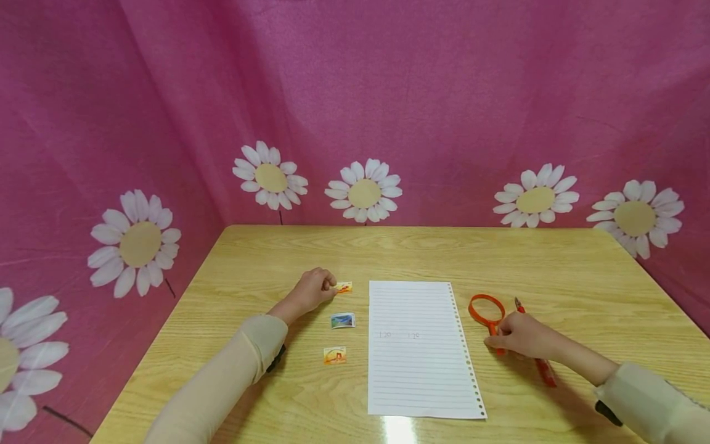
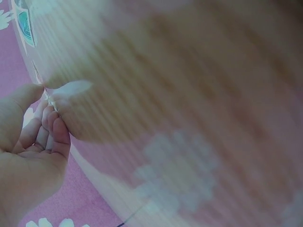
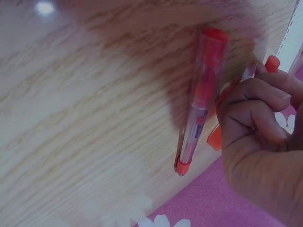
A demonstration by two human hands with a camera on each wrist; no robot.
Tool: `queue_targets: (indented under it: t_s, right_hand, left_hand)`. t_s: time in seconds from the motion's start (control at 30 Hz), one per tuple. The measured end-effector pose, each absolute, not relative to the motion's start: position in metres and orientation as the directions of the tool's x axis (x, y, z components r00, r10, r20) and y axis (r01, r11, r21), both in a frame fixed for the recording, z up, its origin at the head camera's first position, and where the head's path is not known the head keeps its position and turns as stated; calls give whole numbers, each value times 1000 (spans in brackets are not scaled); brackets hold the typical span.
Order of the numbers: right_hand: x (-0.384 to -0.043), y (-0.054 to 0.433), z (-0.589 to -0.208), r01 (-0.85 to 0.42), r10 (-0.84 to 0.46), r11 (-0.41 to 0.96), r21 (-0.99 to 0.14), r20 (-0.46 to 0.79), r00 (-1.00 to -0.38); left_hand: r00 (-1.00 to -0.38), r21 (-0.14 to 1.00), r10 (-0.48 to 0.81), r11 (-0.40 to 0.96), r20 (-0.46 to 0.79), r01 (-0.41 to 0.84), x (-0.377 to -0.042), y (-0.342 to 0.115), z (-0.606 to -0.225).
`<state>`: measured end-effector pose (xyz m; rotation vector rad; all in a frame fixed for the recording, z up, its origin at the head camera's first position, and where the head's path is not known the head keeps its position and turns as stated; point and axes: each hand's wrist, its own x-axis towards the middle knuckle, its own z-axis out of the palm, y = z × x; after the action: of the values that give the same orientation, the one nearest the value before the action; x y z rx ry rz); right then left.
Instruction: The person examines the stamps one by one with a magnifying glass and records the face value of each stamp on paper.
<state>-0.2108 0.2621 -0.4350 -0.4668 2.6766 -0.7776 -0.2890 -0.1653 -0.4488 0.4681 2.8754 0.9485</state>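
Observation:
My left hand point(image 1: 310, 292) pinches the left edge of an orange and yellow stamp point(image 1: 345, 287) at the table's far side. Nearer me lie a blue-green stamp point(image 1: 342, 320) and another orange stamp point(image 1: 335, 355), in a loose column. In the left wrist view, the thumb and fingertips of that hand point(image 2: 40, 127) meet at the table surface. My right hand point(image 1: 524, 336) holds the handle of a red magnifying glass point(image 1: 491, 328), its lens pointing away from me. Beside and partly under that hand lies a red pen point(image 1: 546, 373), seen clearly in the right wrist view.
A lined sheet of paper point(image 1: 416, 382) with punched holes down its right edge lies between the hands, with faint handwritten numbers on it. The wooden table point(image 1: 421, 253) ends at a pink curtain point(image 1: 444, 92) with white daisies.

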Motion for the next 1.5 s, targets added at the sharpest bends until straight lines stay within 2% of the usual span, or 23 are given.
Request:
queue_targets:
  t_s: [0.17, 0.37, 0.67, 0.83, 1.07, 1.27, 1.5]
  right_hand:
    - [-208, 263, -435, -225, -401, 796, -562, -210, -892]
    - [-205, 264, -434, -289, -424, 788, -543, -138, -895]
    - [-204, 276, -427, -277, -342, 788, -549, -16, -940]
    - [-204, 287, -428, -232, -285, 803, -549, -11, -959]
    - [-209, 303, -427, -163, -217, 830, -534, -40, -975]
    - [-216, 311, -429, -151, -202, 843, -517, -44, -978]
    - [-224, 314, -431, -161, -201, 863, -480, -34, -979]
  left_hand:
    - [-954, 587, 299, 768, 27, 257, -289, -164, -448]
    - [-954, 590, 297, 763, 43, 264, -288, -163, -446]
    - [-934, 600, 323, 722, 150, 346, -285, -165, -447]
    - [-930, 617, 310, 699, 194, 362, -277, -168, -440]
    - [-901, 626, 356, 650, 248, 430, -251, -167, -434]
    - [-848, 609, 440, 598, 295, 522, -219, -159, -435]
    - [-774, 609, 587, 531, 237, 589, -178, -144, -437]
